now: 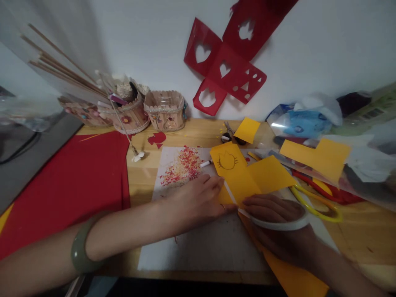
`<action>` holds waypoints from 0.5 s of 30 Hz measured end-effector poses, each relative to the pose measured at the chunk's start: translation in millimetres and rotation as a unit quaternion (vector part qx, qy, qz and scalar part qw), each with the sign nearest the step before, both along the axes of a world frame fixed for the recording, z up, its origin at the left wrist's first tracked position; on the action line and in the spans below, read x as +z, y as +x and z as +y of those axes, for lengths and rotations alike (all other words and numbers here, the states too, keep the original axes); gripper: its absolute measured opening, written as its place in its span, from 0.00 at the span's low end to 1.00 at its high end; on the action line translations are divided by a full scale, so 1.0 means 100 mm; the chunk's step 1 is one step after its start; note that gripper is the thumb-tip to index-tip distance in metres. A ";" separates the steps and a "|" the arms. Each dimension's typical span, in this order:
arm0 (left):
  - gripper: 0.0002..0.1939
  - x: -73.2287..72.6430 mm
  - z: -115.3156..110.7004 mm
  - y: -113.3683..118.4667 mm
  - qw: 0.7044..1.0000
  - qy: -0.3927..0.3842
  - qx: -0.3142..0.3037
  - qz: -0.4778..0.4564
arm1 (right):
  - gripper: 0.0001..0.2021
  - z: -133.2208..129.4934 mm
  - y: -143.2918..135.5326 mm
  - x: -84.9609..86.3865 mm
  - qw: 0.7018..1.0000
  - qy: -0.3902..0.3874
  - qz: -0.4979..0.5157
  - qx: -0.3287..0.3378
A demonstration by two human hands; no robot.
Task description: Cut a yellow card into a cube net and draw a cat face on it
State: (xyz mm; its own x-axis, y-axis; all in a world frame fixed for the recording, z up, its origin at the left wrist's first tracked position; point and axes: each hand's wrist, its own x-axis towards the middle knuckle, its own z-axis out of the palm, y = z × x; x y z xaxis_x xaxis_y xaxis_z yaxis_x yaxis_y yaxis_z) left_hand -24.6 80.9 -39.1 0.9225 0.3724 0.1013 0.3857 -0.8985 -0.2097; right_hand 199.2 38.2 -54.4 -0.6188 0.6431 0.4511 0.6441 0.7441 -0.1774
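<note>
A yellow cross-shaped paper cutout [239,183] lies on the work surface, with a cat-like face drawn on its upper left panel. Along its left side runs a strip of white tape [230,194]. My left hand [198,202], fingers curled, presses at this strip, thumb and forefinger reaching its lower part. My right hand [275,218] rests over the lower part of the yellow paper with a roll of white tape [281,225] looped about its fingers; the strip leads to this roll. My right fingertips touch the paper; the thumb is hidden.
Red and tan confetti-like scraps [185,165] lie on a white board [198,255] beside a marker [206,163]. Red sheets [83,177] are at left, yellow-handled scissors [318,210] at right. Baskets [165,111] stand behind; a red cutout [222,66] hangs on the wall.
</note>
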 end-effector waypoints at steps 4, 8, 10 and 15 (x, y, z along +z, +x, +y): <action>0.18 -0.05 0.00 -0.01 1.000 0.011 -0.004 0.008 | 0.12 0.03 0.01 0.10 0.996 -0.065 -0.058 0.008; 0.18 -0.09 0.04 -0.04 1.000 0.014 -0.007 0.011 | 0.14 0.06 0.00 0.23 0.990 -0.084 -0.106 0.032; 0.16 -0.10 0.07 -0.06 1.000 0.024 -0.007 0.005 | 0.15 0.05 0.00 0.26 0.989 -0.080 -0.114 0.040; 0.14 -0.13 0.13 -0.08 0.999 0.025 0.010 -0.031 | 0.10 -0.01 -0.02 0.31 0.990 -0.073 -0.113 0.043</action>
State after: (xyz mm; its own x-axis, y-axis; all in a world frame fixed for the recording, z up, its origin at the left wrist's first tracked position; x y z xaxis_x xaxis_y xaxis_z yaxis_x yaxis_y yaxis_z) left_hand -33.1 94.3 -52.3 0.9063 0.3835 0.1774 0.4171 -0.8795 -0.2292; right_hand 197.3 37.2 -23.4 -0.7480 0.6327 0.2005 0.6158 0.7743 -0.1460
